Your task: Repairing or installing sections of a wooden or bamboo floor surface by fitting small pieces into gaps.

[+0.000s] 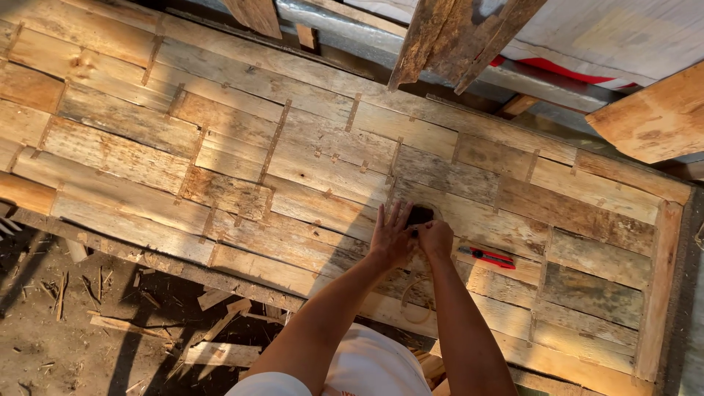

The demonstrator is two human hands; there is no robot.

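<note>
Fingers of left hand (390, 236) spread flat on panel (220, 158); right hand (435, 237) curled, half-hiding dark object (420, 215).

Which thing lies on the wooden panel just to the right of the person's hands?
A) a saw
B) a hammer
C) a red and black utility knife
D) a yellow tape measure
C: a slim red and black utility knife lies flat on the wooden panel, just beside the right hand.
</note>
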